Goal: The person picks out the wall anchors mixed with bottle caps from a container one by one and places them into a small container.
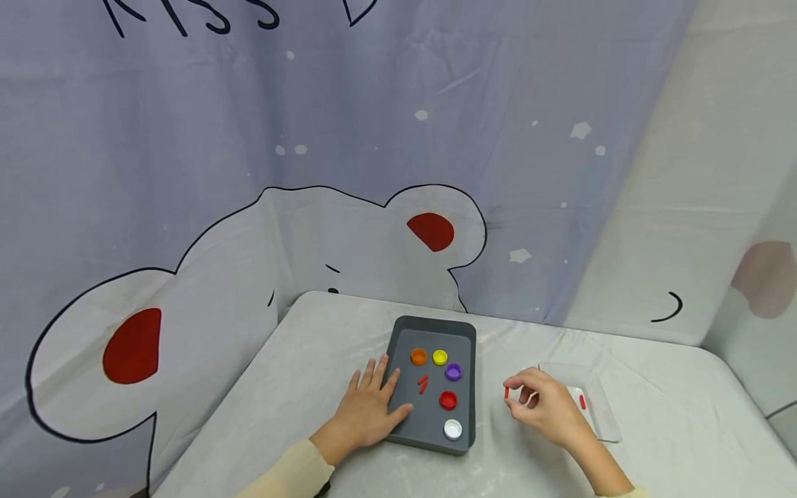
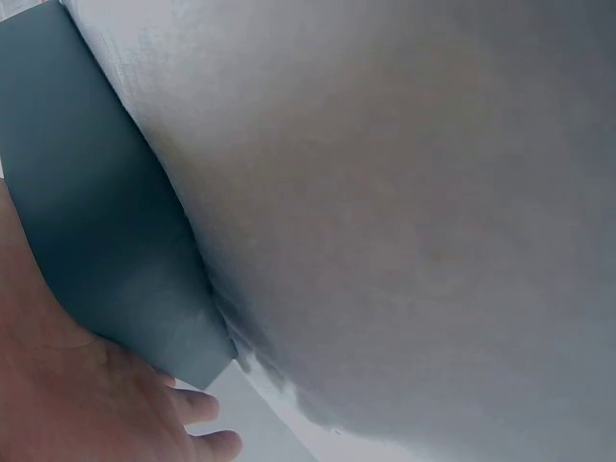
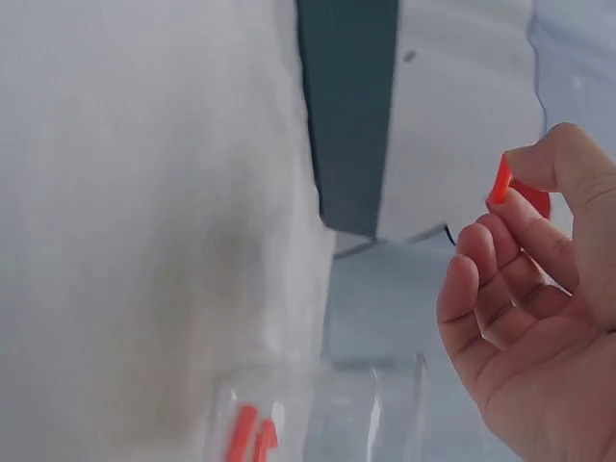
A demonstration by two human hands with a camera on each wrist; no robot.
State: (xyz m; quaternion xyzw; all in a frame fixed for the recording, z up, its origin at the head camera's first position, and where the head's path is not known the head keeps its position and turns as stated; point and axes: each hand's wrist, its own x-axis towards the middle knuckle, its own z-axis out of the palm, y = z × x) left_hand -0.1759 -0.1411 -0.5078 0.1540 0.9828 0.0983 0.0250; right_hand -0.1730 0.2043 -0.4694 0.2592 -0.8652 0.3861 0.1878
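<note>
A grey tray (image 1: 436, 443) lies on the white-covered table. My left hand (image 1: 367, 409) rests on its left rim with the fingers spread; in the left wrist view that hand (image 2: 87, 395) lies along the tray's side wall (image 2: 106, 202). Between thumb and forefinger, my right hand (image 1: 544, 408) pinches a small red stick (image 3: 501, 179), held in the air right of the tray. Inside the tray are two red sticks (image 1: 423, 384) and several round cups: orange (image 1: 419, 357), yellow (image 1: 440, 357), purple (image 1: 453, 372), red (image 1: 448, 400) and white (image 1: 452, 429).
A clear plastic container (image 1: 607, 411) sits at the right, partly behind my right hand, with red sticks (image 3: 243, 433) in it. Printed cloth (image 1: 373, 104) hangs behind the table and along its sides.
</note>
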